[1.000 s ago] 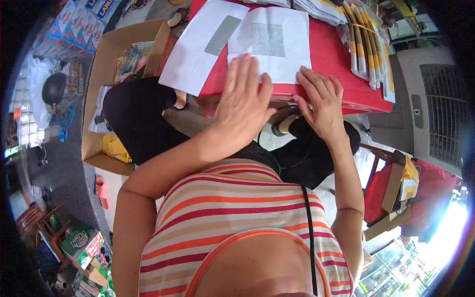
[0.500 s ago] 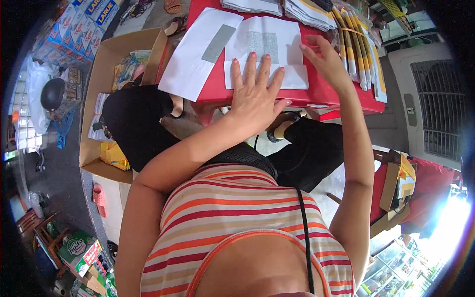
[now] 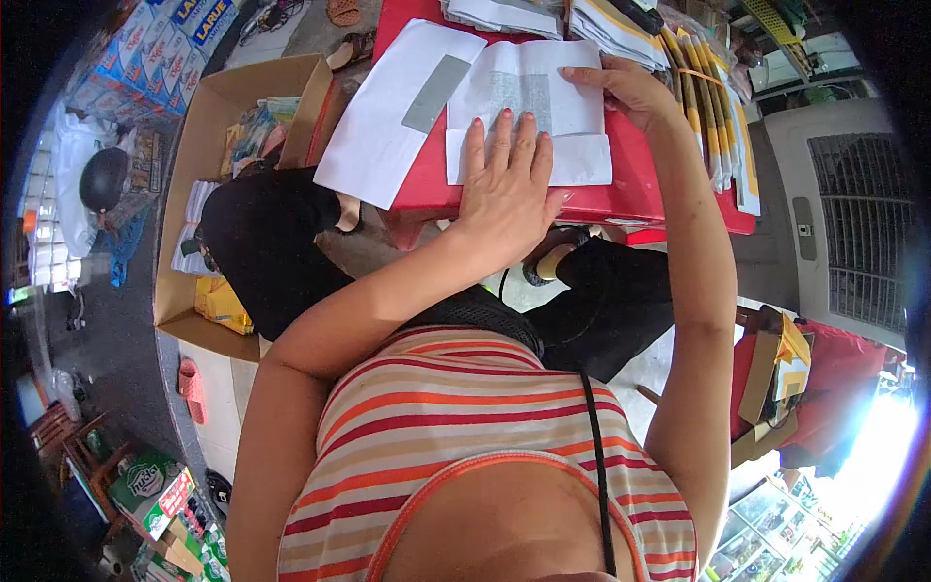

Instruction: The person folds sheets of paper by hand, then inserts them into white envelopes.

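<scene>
A white sheet of paper (image 3: 531, 92) with a grey printed patch lies on the red table (image 3: 635, 189), its near part folded up over itself. My left hand (image 3: 506, 184) lies flat on the folded near edge, fingers spread. My right hand (image 3: 628, 89) rests on the sheet's far right corner, fingers on the paper. A second white sheet (image 3: 388, 107) with a grey strip lies to the left, hanging over the table's edge.
Stacks of folded papers (image 3: 606, 21) and yellow-striped packets (image 3: 708, 87) sit at the table's far side. An open cardboard box (image 3: 208, 126) with goods stands on the floor to the left. A grey fan unit (image 3: 853, 213) is on the right.
The sheet's near part has been folded over. My left hand moved onto the fold and presses it. My right hand went from the near edge up to the far right corner.
</scene>
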`<state>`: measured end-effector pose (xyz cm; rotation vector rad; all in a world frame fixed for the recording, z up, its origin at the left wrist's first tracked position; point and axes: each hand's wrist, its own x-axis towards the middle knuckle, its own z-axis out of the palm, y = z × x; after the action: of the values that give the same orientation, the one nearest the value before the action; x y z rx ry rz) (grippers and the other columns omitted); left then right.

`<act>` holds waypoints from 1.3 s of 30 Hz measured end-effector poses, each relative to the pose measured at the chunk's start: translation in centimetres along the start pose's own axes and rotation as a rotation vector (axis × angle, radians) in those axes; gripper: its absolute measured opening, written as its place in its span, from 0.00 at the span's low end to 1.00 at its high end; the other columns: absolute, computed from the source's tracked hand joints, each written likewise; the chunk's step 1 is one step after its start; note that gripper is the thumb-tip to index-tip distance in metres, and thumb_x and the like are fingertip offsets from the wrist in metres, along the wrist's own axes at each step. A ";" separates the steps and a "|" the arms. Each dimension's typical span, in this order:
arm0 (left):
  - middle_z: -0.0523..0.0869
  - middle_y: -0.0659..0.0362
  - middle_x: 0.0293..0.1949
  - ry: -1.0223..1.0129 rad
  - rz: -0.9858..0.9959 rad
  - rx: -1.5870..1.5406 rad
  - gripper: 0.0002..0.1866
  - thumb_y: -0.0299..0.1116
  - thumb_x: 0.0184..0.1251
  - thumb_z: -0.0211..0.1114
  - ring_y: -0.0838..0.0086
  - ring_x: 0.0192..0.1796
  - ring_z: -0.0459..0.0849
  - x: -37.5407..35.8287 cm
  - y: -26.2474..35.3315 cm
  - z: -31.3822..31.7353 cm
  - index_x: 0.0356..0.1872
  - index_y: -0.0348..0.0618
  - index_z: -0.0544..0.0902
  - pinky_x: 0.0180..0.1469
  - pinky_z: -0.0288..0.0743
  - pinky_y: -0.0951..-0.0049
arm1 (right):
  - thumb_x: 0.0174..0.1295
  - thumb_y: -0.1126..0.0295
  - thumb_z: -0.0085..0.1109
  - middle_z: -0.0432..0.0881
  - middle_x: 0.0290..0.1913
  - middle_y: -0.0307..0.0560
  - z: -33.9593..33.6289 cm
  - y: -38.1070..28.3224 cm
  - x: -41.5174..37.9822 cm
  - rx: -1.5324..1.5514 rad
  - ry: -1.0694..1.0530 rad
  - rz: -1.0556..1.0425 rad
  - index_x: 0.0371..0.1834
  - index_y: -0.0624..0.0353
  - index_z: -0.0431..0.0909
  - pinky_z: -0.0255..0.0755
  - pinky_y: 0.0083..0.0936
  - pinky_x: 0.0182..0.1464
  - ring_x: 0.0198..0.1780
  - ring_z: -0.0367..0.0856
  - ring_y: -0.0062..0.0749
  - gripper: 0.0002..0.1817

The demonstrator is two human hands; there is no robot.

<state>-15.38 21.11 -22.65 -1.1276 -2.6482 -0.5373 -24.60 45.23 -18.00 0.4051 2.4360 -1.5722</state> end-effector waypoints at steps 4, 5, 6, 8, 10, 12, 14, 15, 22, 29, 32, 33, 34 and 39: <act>0.66 0.40 0.74 0.012 0.007 -0.010 0.35 0.51 0.75 0.57 0.45 0.79 0.57 -0.1 -0.1 -0.1 0.71 0.31 0.70 0.78 0.41 0.38 | 0.57 0.59 0.78 0.87 0.48 0.43 0.3 -0.4 -0.9 0.099 -0.010 -0.053 0.58 0.65 0.80 0.77 0.25 0.46 0.45 0.84 0.27 0.30; 0.66 0.40 0.74 0.014 0.013 -0.012 0.35 0.51 0.74 0.57 0.45 0.78 0.57 -0.1 -0.1 -0.2 0.71 0.32 0.71 0.78 0.42 0.38 | 0.57 0.61 0.77 0.87 0.46 0.42 0.3 -0.5 -1.1 0.111 0.008 -0.037 0.55 0.64 0.81 0.78 0.25 0.44 0.43 0.85 0.27 0.27; 0.66 0.40 0.74 0.015 0.019 -0.014 0.35 0.51 0.74 0.58 0.45 0.78 0.58 -0.1 -0.1 -0.2 0.70 0.32 0.71 0.78 0.43 0.38 | 0.57 0.64 0.76 0.87 0.44 0.42 0.2 -0.5 -1.3 0.124 0.028 -0.022 0.53 0.63 0.82 0.79 0.24 0.43 0.41 0.86 0.27 0.23; 0.67 0.41 0.74 0.017 0.042 -0.042 0.34 0.51 0.73 0.58 0.45 0.78 0.59 -0.2 0.0 -0.2 0.70 0.33 0.72 0.77 0.45 0.38 | 0.57 0.65 0.76 0.87 0.43 0.42 -0.1 -0.2 -2.2 0.109 0.030 -0.022 0.52 0.62 0.82 0.78 0.23 0.40 0.40 0.85 0.25 0.22; 0.67 0.41 0.74 0.021 0.060 -0.064 0.34 0.50 0.73 0.59 0.45 0.78 0.59 -0.4 0.2 -0.2 0.69 0.34 0.73 0.77 0.46 0.38 | 0.58 0.66 0.75 0.86 0.42 0.41 -0.7 0.4 -3.1 0.094 0.026 -0.026 0.51 0.61 0.82 0.76 0.22 0.38 0.39 0.84 0.24 0.20; 0.71 0.41 0.70 0.048 0.118 -0.082 0.30 0.48 0.71 0.62 0.45 0.74 0.64 -0.6 0.5 -0.4 0.64 0.34 0.77 0.75 0.51 0.40 | 0.57 0.66 0.76 0.85 0.40 0.39 -1.3 1.7 -3.9 0.111 0.061 -0.032 0.50 0.59 0.81 0.73 0.22 0.34 0.35 0.82 0.22 0.20; 0.72 0.41 0.68 0.072 0.123 -0.116 0.27 0.46 0.70 0.63 0.46 0.72 0.66 -0.1 0.6 -0.3 0.60 0.34 0.78 0.75 0.53 0.41 | 0.56 0.66 0.76 0.84 0.39 0.37 -2.0 3.0 -3.9 0.097 0.077 -0.050 0.49 0.58 0.81 0.72 0.22 0.34 0.35 0.80 0.21 0.19; 0.73 0.41 0.66 0.093 0.130 -0.150 0.25 0.45 0.69 0.63 0.46 0.71 0.68 0.3 0.6 -0.1 0.57 0.33 0.79 0.74 0.55 0.42 | 0.56 0.66 0.75 0.84 0.39 0.36 -2.1 3.4 -4.1 0.085 0.094 -0.067 0.48 0.58 0.81 0.70 0.22 0.33 0.34 0.79 0.20 0.19; 0.73 0.40 0.66 0.037 0.204 -0.072 0.17 0.38 0.71 0.61 0.44 0.71 0.67 3.5 -0.7 0.9 0.52 0.34 0.78 0.74 0.53 0.38 | 0.58 0.67 0.72 0.83 0.41 0.36 -2.6 2.0 -2.4 -0.175 0.055 -0.064 0.52 0.58 0.82 0.69 0.19 0.36 0.37 0.76 0.18 0.19; 0.61 0.37 0.77 -0.074 0.077 -0.059 0.27 0.37 0.74 0.54 0.35 0.80 0.52 2.9 -0.4 0.4 0.73 0.47 0.70 0.74 0.40 0.24 | 0.58 0.66 0.72 0.80 0.28 0.32 -3.6 -0.4 -1.6 -0.359 0.009 -0.104 0.44 0.57 0.86 0.63 0.18 0.28 0.26 0.71 0.16 0.12; 0.59 0.37 0.77 -0.080 0.091 -0.061 0.29 0.37 0.74 0.54 0.32 0.79 0.50 2.8 -0.3 0.6 0.76 0.56 0.69 0.73 0.38 0.21 | 0.58 0.69 0.71 0.81 0.26 0.34 -3.8 -1.0 -1.5 -0.348 0.007 -0.053 0.43 0.58 0.87 0.60 0.19 0.22 0.21 0.69 0.16 0.11; 0.59 0.37 0.77 -0.057 0.092 -0.073 0.29 0.37 0.74 0.54 0.30 0.79 0.50 2.8 -0.2 0.6 0.76 0.59 0.69 0.73 0.37 0.20 | 0.58 0.69 0.71 0.81 0.25 0.33 -4.0 -1.1 -1.2 -0.362 0.001 -0.052 0.43 0.58 0.86 0.58 0.19 0.20 0.19 0.67 0.16 0.11; 0.59 0.37 0.77 -0.058 0.091 -0.075 0.29 0.37 0.74 0.54 0.30 0.79 0.50 2.9 -0.2 0.6 0.76 0.59 0.69 0.73 0.37 0.20 | 0.58 0.69 0.71 0.81 0.25 0.33 -4.2 -1.3 -0.9 -0.363 0.000 -0.050 0.43 0.58 0.86 0.58 0.19 0.20 0.19 0.67 0.16 0.11; 0.57 0.37 0.78 -0.119 0.072 -0.047 0.28 0.37 0.74 0.55 0.29 0.79 0.49 3.2 -0.1 0.5 0.75 0.63 0.70 0.71 0.36 0.18 | 0.61 0.73 0.67 0.84 0.29 0.37 -3.9 -2.9 -0.3 -0.349 -0.107 0.124 0.50 0.59 0.81 0.72 0.16 0.25 0.28 0.82 0.20 0.14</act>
<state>-17.64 23.36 -22.08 -1.3014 -2.6953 -0.5370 -25.48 47.57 -13.86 0.3881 2.4818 -1.0624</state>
